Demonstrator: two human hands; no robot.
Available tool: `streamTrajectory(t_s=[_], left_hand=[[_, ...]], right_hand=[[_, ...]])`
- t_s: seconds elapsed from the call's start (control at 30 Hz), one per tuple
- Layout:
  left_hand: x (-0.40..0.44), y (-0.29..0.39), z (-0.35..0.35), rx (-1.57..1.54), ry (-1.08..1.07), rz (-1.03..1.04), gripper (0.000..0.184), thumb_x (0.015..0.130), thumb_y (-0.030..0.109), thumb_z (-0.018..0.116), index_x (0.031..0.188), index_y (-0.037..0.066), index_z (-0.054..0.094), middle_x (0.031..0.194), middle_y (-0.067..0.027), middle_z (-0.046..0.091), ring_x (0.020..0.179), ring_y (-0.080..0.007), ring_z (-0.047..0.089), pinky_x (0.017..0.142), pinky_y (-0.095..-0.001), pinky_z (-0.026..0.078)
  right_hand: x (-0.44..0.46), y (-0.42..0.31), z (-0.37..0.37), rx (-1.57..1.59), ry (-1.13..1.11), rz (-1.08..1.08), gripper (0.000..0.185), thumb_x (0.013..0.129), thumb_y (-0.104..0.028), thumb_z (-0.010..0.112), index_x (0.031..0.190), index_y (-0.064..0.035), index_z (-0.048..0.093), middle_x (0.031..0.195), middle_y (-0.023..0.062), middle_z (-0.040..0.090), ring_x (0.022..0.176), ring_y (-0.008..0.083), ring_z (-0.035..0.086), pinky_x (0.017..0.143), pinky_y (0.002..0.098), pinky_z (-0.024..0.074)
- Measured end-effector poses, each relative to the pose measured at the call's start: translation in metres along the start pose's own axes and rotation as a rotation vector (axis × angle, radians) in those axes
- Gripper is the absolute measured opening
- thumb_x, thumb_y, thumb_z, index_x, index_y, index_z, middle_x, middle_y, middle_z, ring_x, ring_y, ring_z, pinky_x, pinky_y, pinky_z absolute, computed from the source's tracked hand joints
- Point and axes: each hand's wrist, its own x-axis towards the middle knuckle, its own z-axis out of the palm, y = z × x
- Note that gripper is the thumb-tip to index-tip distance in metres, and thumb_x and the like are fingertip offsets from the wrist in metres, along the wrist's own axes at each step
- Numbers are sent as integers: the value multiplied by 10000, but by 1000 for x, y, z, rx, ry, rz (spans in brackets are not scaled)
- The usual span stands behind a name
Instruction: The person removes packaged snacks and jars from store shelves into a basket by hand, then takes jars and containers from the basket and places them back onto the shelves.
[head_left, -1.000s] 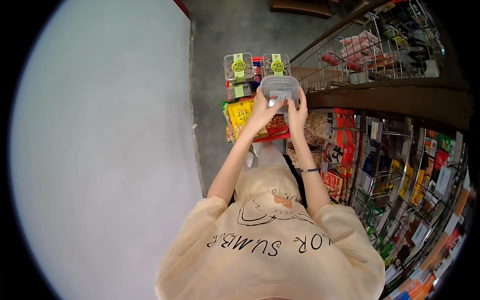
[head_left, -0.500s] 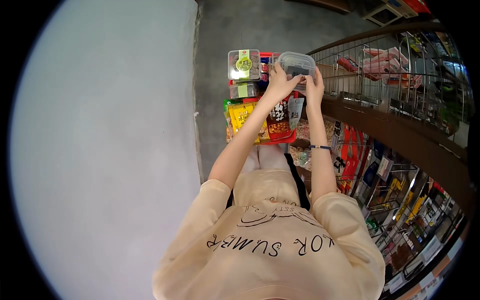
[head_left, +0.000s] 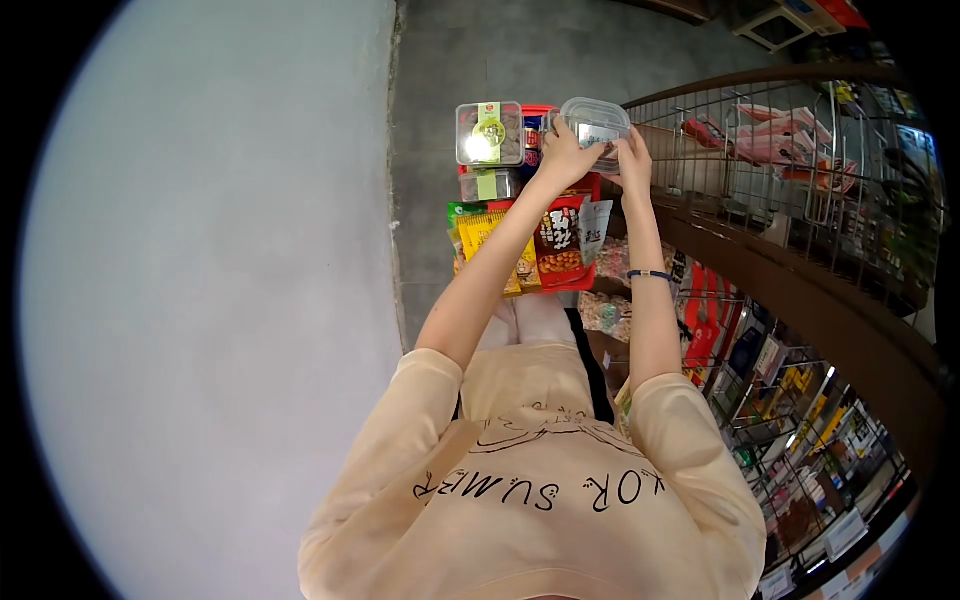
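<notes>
Both hands hold a clear plastic container (head_left: 597, 115) with a label on its face, over the back right of a red basket (head_left: 578, 284). My left hand (head_left: 566, 160) grips its left and near side; my right hand (head_left: 631, 168) grips its right side. Left of it in the basket sits a clear box with a green label (head_left: 489, 132), with a smaller box (head_left: 489, 184) in front. Nearer me stand yellow packets (head_left: 484, 236), a red peanut bag (head_left: 562, 245) and a white pouch (head_left: 594, 225).
A pale wall or panel (head_left: 220, 300) fills the left side. At the right stand wire racks with a brown frame (head_left: 800, 260), holding pink packages (head_left: 775, 135) and other packets. Grey floor (head_left: 500, 50) shows behind the basket.
The container and both hands have moved right and slightly away from me, so the white pouch now shows. More of the right-hand racks has come into view.
</notes>
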Motion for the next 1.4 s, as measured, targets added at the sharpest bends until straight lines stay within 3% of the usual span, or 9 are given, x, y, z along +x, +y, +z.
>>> streamTrajectory(t_s=[0.27, 0.47, 0.53, 0.73, 0.83, 1.1, 1.2, 1.27, 1.4], left_hand=[[4, -21, 3, -109, 54, -38, 992, 688, 383, 650, 1299, -135, 65, 1202, -394, 310, 1128, -483, 362, 954, -439, 330], [9, -38, 5, -180, 83, 99, 937, 706, 313, 620, 1312, -124, 55, 1200, -380, 341, 1117, -455, 398, 955, -404, 341], [6, -35, 3, -174, 115, 57, 719, 734, 246, 616, 1236, -126, 260, 1207, -304, 410, 1154, -351, 418, 968, -362, 328], [-10, -19, -3, 42, 29, 3, 906, 749, 268, 593, 1284, -184, 18, 1262, -368, 313, 1204, -387, 355, 998, -344, 296], [-8, -22, -1, 118, 4, 14, 923, 750, 267, 592, 1282, -183, -14, 1242, -380, 327, 1196, -392, 365, 988, -342, 309], [-1, -45, 3, -57, -4, 69, 838, 730, 280, 595, 1280, -141, 122, 1117, -364, 443, 1041, -425, 482, 898, -386, 398], [-1, -49, 6, -70, 36, 116, 785, 736, 279, 593, 1266, -131, 184, 1105, -351, 461, 1028, -425, 490, 891, -393, 402], [-2, -50, 6, -72, 56, 126, 763, 739, 276, 592, 1259, -128, 207, 1104, -348, 462, 1025, -423, 491, 888, -394, 402], [-6, -46, 5, -91, 42, 106, 746, 745, 264, 586, 1260, -129, 215, 1130, -347, 446, 1057, -415, 474, 909, -391, 385]], right_hand=[[0, -3, 9, -29, -26, -41, 539, 762, -202, 541, 1275, -90, 422, 1218, 129, 491, 975, 218, 550, 647, 329, 521], [9, 14, 11, -51, -4, -140, 558, 757, -200, 541, 1286, -84, 406, 1211, 151, 495, 959, 211, 563, 670, 299, 516], [3, 12, 13, -51, 2, -128, 561, 757, -195, 535, 1290, -84, 399, 1218, 156, 488, 962, 214, 563, 675, 294, 515], [-2, 16, 8, -98, -10, -131, 586, 746, -175, 527, 1305, -88, 374, 1243, 161, 465, 964, 220, 563, 663, 289, 517], [1, 25, 4, -74, -29, -138, 596, 740, -172, 528, 1308, -90, 369, 1246, 159, 463, 964, 218, 562, 645, 287, 516], [-5, 21, 0, -41, -77, -86, 618, 743, -163, 529, 1323, -78, 333, 1229, 146, 477, 951, 191, 554, 647, 264, 502], [4, 29, -4, 16, -78, -106, 581, 765, -155, 524, 1307, -50, 345, 1208, 131, 493, 931, 167, 551, 705, 275, 482], [10, 36, -7, 4, -119, -84, 524, 816, -183, 495, 1303, -66, 342, 1050, 53, 548, 927, 138, 542, 804, 316, 436], [-9, 15, -10, -42, -110, 13, 475, 824, -200, 499, 1264, -60, 386, 1035, 57, 551, 935, 147, 536, 813, 316, 425]])
